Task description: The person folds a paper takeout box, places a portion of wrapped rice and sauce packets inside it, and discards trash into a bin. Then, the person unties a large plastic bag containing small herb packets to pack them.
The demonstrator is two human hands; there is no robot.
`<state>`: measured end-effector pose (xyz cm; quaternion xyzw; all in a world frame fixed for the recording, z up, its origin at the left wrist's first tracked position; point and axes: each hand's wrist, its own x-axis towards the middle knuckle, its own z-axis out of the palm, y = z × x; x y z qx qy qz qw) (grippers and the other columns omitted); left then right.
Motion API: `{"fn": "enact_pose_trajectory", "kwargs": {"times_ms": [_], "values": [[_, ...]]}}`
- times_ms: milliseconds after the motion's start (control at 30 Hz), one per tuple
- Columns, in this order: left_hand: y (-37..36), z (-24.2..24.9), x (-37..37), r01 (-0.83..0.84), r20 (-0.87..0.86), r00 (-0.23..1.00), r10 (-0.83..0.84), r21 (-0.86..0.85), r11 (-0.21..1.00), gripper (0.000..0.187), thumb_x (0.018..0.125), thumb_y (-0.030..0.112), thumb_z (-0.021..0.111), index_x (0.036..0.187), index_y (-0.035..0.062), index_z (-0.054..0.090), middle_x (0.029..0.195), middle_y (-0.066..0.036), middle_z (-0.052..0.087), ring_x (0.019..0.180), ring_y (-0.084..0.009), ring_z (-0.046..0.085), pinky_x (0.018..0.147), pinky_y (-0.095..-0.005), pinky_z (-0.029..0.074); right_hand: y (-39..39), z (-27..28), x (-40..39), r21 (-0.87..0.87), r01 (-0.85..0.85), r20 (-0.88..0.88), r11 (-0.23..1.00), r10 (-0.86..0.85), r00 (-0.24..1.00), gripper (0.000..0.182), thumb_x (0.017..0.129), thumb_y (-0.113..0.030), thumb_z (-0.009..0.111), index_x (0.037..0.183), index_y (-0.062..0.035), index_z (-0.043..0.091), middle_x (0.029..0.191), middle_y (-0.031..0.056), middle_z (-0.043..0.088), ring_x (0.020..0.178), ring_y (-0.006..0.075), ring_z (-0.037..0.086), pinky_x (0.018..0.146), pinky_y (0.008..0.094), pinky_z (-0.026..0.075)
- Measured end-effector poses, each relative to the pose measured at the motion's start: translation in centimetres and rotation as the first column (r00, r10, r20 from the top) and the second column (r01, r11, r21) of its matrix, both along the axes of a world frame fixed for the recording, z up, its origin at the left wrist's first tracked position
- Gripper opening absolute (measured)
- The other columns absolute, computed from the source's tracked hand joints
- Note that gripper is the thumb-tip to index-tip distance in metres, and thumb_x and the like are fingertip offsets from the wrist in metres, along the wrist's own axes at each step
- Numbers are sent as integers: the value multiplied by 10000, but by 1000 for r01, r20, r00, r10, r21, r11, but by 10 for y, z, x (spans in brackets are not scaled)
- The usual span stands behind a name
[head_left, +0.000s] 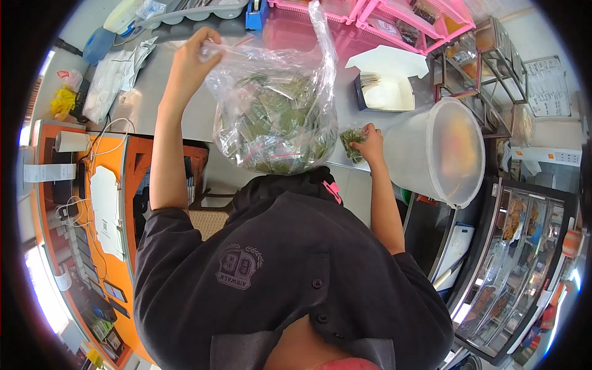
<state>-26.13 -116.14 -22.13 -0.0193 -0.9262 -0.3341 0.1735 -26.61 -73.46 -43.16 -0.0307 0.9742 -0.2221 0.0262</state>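
Note:
A large clear plastic bag (pixel 271 117) filled with small packets of green leaves stands at the front edge of the metal table. Fingers of my left hand (pixel 198 54) are closed on the bag's upper left rim, where the plastic is bunched. To the right of the bag, my right hand (pixel 369 145) grips a small clear packet of green leaves (pixel 351 142) at the table's edge. Part of that packet is hidden under my fingers. The bag's far corner rises in a twisted strip.
An open box (pixel 388 92) with pale contents lies behind my right hand. A big translucent bucket (pixel 413 148) stands to the right. Pink baskets (pixel 407 24), a blue tape dispenser (pixel 255 15) and a grey tray (pixel 197 12) sit along the back; plastic packets (pixel 111 80) lie at left.

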Motion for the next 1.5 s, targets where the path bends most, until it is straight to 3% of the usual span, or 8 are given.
{"fn": "enact_pose_trajectory", "kwargs": {"times_ms": [300, 467, 667, 867, 1000, 1100, 1333, 1500], "values": [[-9, 10, 9, -359, -268, 885, 381, 127, 925, 126, 800, 114, 605, 885, 20, 610, 883, -48, 599, 841, -155, 570, 734, -284, 471, -1, 10, -4, -226, 66, 146, 972, -33, 989, 552, 537, -124, 810, 960, -17, 471, 812, 160, 627, 754, 277, 617, 691, 354, 472], [-28, -3, 27, 149, -281, 956, 78, 698, 700, 254, 878, 197, 527, 1009, -11, 588, 985, -95, 599, 840, -156, 577, 774, -272, 453, -11, 62, -9, -438, 39, 53, 898, -18, 998, 418, 583, -84, 774, 933, 17, 568, 786, 152, 645, 750, 250, 630, 705, 334, 478], [-15, 35, 45, 319, -235, 926, -295, 906, 279, 323, 930, 291, 327, 961, 47, 538, 1168, -259, 524, 592, -91, 472, 618, -224, 394, -65, 211, -13, -927, -117, -86, 355, 100, 991, 341, 765, -22, 640, 1098, -44, 573, 992, 77, 614, 909, 161, 579, 822, 297, 447], [22, 53, 59, 327, -239, 931, -277, 882, 339, 406, 865, 369, 363, 1076, 43, 480, 1286, -261, 416, 550, -89, 446, 584, -197, 379, -173, 229, -32, -863, 102, -309, -495, 676, 669, 310, 828, 3, 556, 1128, -71, 524, 1167, 74, 533, 1037, 175, 517, 908, 309, 409], [27, 54, 56, 324, -251, 941, -225, 861, 391, 451, 860, 418, 378, 1093, 40, 458, 1296, -230, 423, 548, -101, 472, 567, -209, 389, -233, 201, -42, -987, 159, 74, -27, 799, 597, 349, 791, -37, 618, 1129, -55, 534, 1069, 59, 590, 947, 156, 567, 847, 306, 454], [29, 53, 58, 342, -270, 937, -221, 841, 420, 444, 865, 420, 374, 1091, 47, 459, 1296, -222, 428, 557, -101, 480, 580, -216, 395, -234, 149, -64, -615, -573, 246, 541, 823, 513, 448, 720, -142, 696, 1129, -47, 541, 988, 88, 621, 924, 186, 588, 816, 329, 458], [25, 47, 55, 375, -322, 927, -194, 828, 416, 382, 879, 376, 368, 1079, 64, 461, 1285, -223, 439, 612, -126, 510, 633, -243, 409, -194, 230, -21, 286, -499, -91, 818, 542, 836, 275, 680, -188, 682, 882, -26, 589, 955, 176, 599, 995, 323, 538, 797, 420, 439], [18, 45, 51, 396, -361, 912, -195, 898, 190, 405, 912, 357, 361, 1082, 32, 534, 1336, -289, 325, 805, -163, 563, 836, -284, 419, -120, 242, -59, 644, -124, -554, 754, 573, 604, 306, 721, -76, 560, 1027, -63, 567, 1262, 219, 406, 1148, 337, 398, 879, 453, 338]]}}
